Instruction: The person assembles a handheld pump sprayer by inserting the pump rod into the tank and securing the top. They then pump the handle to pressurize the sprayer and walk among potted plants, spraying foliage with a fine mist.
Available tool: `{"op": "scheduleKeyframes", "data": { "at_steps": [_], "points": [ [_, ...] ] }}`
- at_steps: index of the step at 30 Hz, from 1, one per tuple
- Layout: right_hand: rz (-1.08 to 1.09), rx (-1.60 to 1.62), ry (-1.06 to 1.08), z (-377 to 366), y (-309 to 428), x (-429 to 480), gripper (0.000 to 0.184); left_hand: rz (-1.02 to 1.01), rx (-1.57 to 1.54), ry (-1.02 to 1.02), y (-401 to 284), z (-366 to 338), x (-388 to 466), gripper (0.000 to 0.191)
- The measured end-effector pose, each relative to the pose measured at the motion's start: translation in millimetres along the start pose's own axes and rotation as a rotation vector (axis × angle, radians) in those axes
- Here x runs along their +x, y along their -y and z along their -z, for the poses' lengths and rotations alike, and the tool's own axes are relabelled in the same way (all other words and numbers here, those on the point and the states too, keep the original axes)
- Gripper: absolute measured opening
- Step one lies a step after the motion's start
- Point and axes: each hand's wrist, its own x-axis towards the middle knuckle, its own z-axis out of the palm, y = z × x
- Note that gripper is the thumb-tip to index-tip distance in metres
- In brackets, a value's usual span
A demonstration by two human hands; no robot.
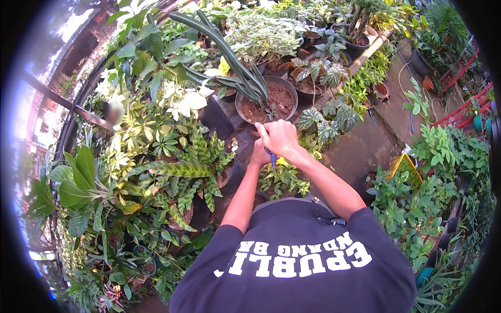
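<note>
My right hand lies over my left hand, fingers curled, close to the front rim of a round plant pot. A small dark-blue strap or tool part shows beside my left wrist, below my right hand; which it is I cannot tell. My fingers hide whatever may be between the hands. From the pot's brown soil rises a tall ribbed cactus, leaning to the left. A small seedling grows near its base.
Leafy plants crowd the left, among them a patterned calathea. Right of the cactus pot are begonias with silvery leaves and a wooden rail. A concrete path passes a yellow crate; a hose lies farther up.
</note>
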Motion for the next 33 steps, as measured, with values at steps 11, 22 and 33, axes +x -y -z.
{"op": "scheduleKeyframes", "data": {
  "at_steps": [11, 22, 33],
  "points": [
    [0.119, 0.063, -0.291, -58, -38, -14, 0.047, -0.125, 0.395, 0.219, 6, 20, -9, 0.054],
    [-0.016, 0.112, -0.214, 15, 12, -2, 0.056, -0.124, 0.304, 0.220, 3, 17, -5, 0.069],
    [0.038, 0.002, -0.294, -66, -53, -21, 0.054, -0.183, 0.322, 0.175, 16, 11, -9, 0.058]
  ]
}}
